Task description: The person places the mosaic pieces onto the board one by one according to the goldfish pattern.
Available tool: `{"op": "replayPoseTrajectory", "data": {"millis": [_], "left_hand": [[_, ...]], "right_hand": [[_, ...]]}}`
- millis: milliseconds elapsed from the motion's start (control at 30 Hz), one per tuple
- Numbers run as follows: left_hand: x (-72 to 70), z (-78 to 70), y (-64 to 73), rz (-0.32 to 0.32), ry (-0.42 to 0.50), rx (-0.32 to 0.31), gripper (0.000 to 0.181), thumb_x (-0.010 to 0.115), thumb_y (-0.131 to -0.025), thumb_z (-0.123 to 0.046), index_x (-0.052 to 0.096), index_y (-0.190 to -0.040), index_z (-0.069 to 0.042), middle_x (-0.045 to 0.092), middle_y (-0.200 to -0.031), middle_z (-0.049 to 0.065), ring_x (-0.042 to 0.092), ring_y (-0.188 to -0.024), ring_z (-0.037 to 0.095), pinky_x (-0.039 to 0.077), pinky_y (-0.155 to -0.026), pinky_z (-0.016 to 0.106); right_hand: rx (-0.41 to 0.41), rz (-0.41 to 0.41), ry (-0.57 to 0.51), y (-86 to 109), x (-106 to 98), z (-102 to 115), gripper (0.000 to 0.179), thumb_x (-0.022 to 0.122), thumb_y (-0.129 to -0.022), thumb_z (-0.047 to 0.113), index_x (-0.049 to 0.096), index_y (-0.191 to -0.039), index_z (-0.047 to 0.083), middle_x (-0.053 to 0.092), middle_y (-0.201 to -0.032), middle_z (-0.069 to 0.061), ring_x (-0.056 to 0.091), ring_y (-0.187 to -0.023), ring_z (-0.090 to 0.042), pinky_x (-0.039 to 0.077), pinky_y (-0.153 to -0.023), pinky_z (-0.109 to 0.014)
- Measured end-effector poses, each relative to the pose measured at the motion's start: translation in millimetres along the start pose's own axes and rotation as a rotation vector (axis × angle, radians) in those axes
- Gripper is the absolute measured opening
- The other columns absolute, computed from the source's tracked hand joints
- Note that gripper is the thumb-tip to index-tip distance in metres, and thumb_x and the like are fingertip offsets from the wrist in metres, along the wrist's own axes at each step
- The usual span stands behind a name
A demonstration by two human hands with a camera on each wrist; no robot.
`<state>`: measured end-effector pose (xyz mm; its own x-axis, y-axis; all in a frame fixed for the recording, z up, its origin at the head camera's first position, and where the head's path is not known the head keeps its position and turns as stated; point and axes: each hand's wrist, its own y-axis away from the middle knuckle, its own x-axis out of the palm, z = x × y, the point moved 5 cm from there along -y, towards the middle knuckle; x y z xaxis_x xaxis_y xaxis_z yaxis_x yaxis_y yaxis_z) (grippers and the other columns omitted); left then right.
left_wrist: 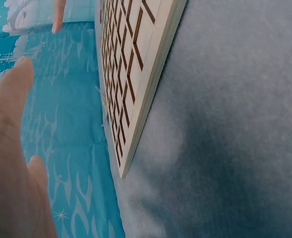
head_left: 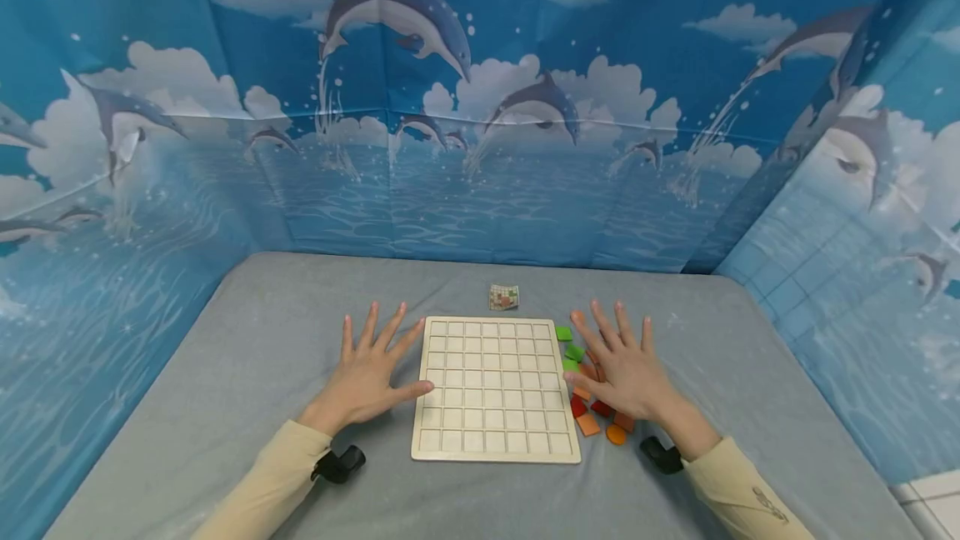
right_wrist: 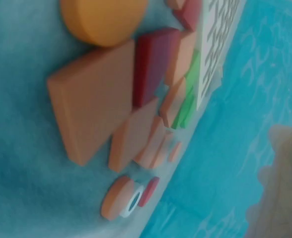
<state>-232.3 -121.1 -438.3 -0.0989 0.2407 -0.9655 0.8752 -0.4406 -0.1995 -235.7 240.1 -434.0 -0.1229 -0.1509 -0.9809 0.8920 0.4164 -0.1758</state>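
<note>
A pale wooden grid board (head_left: 497, 390) with square recesses lies flat in the middle of the table. My left hand (head_left: 367, 377) hovers at its left edge, fingers spread, holding nothing; the thumb overlaps the board's rim in the head view. My right hand (head_left: 630, 373) is spread the same way over the right side. Under and beside it lie several loose tiles: green tiles (head_left: 573, 352), orange square tiles (head_left: 588, 424), dark red tiles (right_wrist: 153, 64) and a round orange piece (head_left: 616, 434). The right palm hides part of this pile in the head view.
A small printed card (head_left: 503, 297) with a coloured grid pattern lies beyond the board. Grey cloth (head_left: 285, 307) covers the table. A blue dolphin curtain (head_left: 480, 190) hangs behind and along both sides. In the right wrist view a small white ring-like piece (right_wrist: 131, 200) lies among the tiles.
</note>
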Motion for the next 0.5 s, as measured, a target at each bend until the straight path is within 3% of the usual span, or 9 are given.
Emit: {"op": "replayPoseTrajectory", "data": {"millis": [267,500], "left_hand": [[4.0,-0.5,1.1,0.012,0.013,-0.002,0.090,0.042,-0.081,-0.078,0.018,-0.153,-0.029,0.001,-0.159,0.004,-0.017,-0.139,0.035,-0.013,-0.103,0.065],[3.8,1.3,-1.2,-0.022,-0.007,0.006,0.091,0.040,-0.081,-0.079,0.018,-0.153,-0.028,0.002,-0.159,0.005,-0.014,-0.140,0.036,-0.009,-0.104,0.066]], "right_hand": [[0.018,0.051,-0.006,0.4,6.1,1.2,0.087,0.044,-0.087,0.070,0.021,-0.153,0.019,0.005,-0.158,-0.013,-0.006,-0.141,-0.040,-0.008,-0.103,-0.068],[0.030,-0.002,-0.040,-0.7,2.1,-0.9,0.086,0.050,-0.088,0.065,0.021,-0.153,0.018,0.004,-0.158,-0.013,-0.002,-0.140,-0.042,-0.006,-0.104,-0.068]]}}
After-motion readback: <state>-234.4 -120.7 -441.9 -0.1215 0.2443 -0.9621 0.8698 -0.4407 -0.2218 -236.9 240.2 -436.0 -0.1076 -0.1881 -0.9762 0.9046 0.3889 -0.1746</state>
